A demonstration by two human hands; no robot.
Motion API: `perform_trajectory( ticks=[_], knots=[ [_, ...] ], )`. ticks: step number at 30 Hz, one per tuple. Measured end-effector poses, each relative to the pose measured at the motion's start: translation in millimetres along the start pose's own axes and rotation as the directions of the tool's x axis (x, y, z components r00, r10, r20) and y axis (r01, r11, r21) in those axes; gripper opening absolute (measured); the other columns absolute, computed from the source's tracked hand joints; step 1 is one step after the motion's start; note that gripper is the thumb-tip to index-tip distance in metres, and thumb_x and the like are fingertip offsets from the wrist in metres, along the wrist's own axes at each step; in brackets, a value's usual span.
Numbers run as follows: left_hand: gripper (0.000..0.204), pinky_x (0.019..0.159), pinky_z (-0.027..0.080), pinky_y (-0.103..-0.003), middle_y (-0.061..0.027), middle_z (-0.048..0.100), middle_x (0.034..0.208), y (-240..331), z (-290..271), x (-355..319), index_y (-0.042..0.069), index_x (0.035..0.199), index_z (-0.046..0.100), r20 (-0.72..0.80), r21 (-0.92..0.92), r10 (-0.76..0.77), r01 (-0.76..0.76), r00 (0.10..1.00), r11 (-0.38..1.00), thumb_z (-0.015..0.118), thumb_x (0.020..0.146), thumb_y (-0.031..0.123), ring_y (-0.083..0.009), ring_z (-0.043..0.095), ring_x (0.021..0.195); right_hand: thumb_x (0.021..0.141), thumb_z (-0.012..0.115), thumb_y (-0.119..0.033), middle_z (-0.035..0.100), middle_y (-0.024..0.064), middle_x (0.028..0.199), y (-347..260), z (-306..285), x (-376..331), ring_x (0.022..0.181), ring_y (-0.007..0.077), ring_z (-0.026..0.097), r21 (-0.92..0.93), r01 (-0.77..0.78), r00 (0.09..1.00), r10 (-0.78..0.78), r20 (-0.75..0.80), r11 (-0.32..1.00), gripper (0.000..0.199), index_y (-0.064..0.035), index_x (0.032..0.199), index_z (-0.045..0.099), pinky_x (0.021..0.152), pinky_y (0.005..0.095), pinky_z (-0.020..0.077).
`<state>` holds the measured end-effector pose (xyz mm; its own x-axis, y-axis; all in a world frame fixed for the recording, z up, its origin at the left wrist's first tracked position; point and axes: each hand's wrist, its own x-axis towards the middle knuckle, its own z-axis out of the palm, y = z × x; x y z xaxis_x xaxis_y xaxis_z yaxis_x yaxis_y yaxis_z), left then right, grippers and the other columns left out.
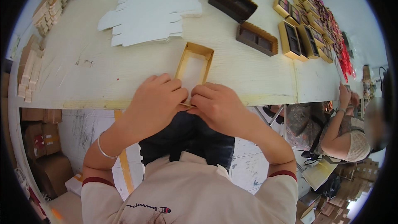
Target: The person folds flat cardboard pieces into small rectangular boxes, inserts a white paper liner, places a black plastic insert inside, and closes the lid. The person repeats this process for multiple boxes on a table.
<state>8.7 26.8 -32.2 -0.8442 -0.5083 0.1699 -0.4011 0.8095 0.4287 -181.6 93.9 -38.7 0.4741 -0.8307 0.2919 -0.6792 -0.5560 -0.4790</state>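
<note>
A small open carton (199, 49) with gold walls and a white bottom lies near the table's front edge, its long side running away from me. My left hand (159, 95) is closed at its near left corner. Opposite it, my right hand (217, 104) grips the near right corner, fingers bent and thumb tucked in. Both hands pinch the near end panel, which is mostly hidden behind the fingers. Beyond the carton lies a stack of flat white carton blanks (149, 14).
Dark brown plastic trays (232, 2) sit at the back, beside another brown tray (256, 38). Gold cartons with dark inserts (290, 39) crowd the right side. Folded cardboard stacks (29, 68) line the left edge. A seated person (346, 135) works at the right.
</note>
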Motion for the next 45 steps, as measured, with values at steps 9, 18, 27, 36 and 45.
perform_trajectory(
  ticks=[9, 18, 27, 36, 45],
  knots=[
    [0.051, 0.11, 0.031, -0.053, -0.0102, 0.058, 0.115, -22.8, -2.9, -10.2, 0.009, 0.107, 0.061, -0.113, 0.044, 0.19, -0.186, 0.975, 0.982, 0.084, 0.064, 0.024, -0.0311, 0.05, 0.116, 0.073, 0.078, -0.013, 0.047, 0.0216, 0.136, 92.7, -84.2, -21.1, 0.122, 0.0395, 0.047, -0.405, -0.369, 0.885, 0.182, -0.428, 0.837, 0.042, -0.0024, 0.109, 0.059, 0.099, 0.0435, 0.0413],
    [0.08, 0.112, 0.029, -0.049, -0.0136, 0.053, 0.127, -26.9, -2.6, -11.6, 0.013, 0.137, 0.044, -0.114, -0.253, -0.105, 0.073, 0.988, 0.965, 0.083, 0.066, 0.015, -0.0336, 0.047, 0.12, 0.08, 0.074, -0.014, 0.062, 0.0117, 0.105, 98.2, -91.1, -30.8, 0.098, 0.0274, 0.059, -0.025, -0.469, 0.832, 0.432, -0.349, 0.883, 0.035, 0.0002, 0.109, 0.059, 0.088, 0.0324, 0.0465],
    [0.082, 0.096, 0.044, -0.043, -0.0119, 0.054, 0.127, -4.4, -12.1, 13.8, 0.013, 0.138, 0.046, -0.526, -0.188, 0.103, -0.234, 0.844, 0.954, 0.082, 0.065, 0.017, -0.0309, 0.054, 0.11, 0.089, 0.067, -0.03, 0.064, 0.008, 0.109, 22.1, -86.6, -4.0, 0.1, 0.0137, 0.059, 0.878, -0.433, 0.846, 0.429, 0.317, 0.204, 0.046, 0.0016, 0.121, 0.059, 0.086, 0.0259, 0.0467],
    [0.058, 0.078, 0.05, -0.034, -0.009, 0.064, 0.101, -4.2, -30.2, 15.9, 0.007, 0.113, 0.058, -0.436, -0.42, -0.129, -0.075, 0.891, 0.904, 0.087, 0.065, 0.019, -0.027, 0.061, 0.089, 0.079, 0.071, -0.054, 0.038, 0.0089, 0.145, 25.5, -90.7, 12.7, 0.124, 0.0224, 0.046, 0.667, -0.122, 0.96, 0.257, -0.107, 0.735, 0.082, -0.0071, 0.139, 0.042, 0.093, 0.04, 0.0452],
    [0.087, 0.093, 0.044, -0.043, -0.0159, 0.053, 0.126, -6.1, -11.7, -0.9, 0.009, 0.134, 0.044, -0.28, -0.212, -0.124, 0.065, 0.952, 0.975, 0.085, 0.065, 0.042, -0.0378, 0.052, 0.11, 0.071, 0.077, -0.004, 0.057, 0.0128, 0.115, 24.5, -97.9, -2.1, 0.102, 0.027, 0.058, 0.13, -0.155, 0.988, 0.154, 0.019, 0.979, 0.038, -0.003, 0.108, 0.067, 0.082, 0.0337, 0.0492]
  ],
)
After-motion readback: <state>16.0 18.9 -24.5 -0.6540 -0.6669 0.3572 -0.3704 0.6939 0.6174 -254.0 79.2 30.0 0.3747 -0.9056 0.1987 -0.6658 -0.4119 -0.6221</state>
